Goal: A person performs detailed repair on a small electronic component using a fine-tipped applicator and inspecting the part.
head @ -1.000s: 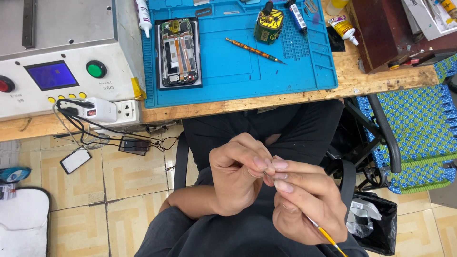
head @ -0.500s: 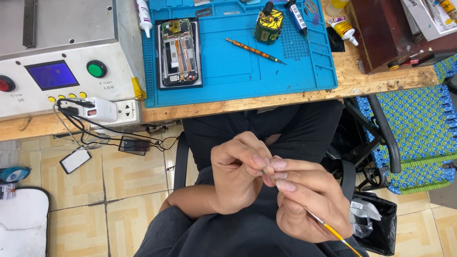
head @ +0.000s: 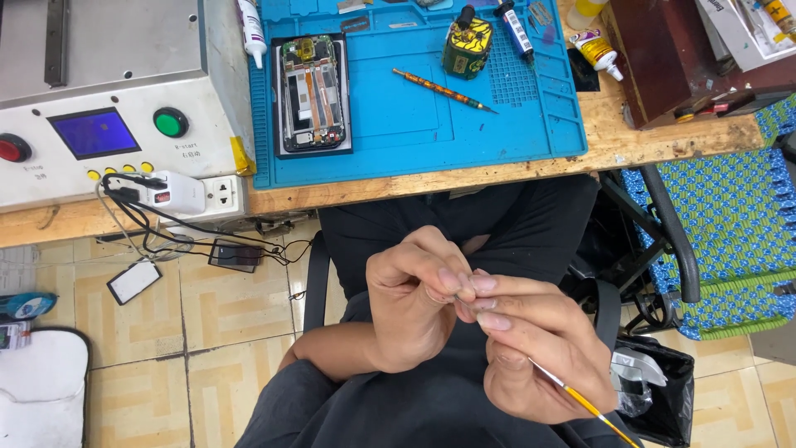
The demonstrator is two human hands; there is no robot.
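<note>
Head view: our hands meet over the lap, below the worktop's front edge.
Left hand (head: 414, 311) and right hand (head: 531, 353) pinch fingertips together; right grips a thin orange brush (head: 580, 402).

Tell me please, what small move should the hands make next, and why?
Probably bring both hands up toward the opened phone on the blue mat. The left hand and right hand pinch something too small to identify over the lap, and the right hand also carries a thin orange tool. The phone lies open, away from both hands.
</note>
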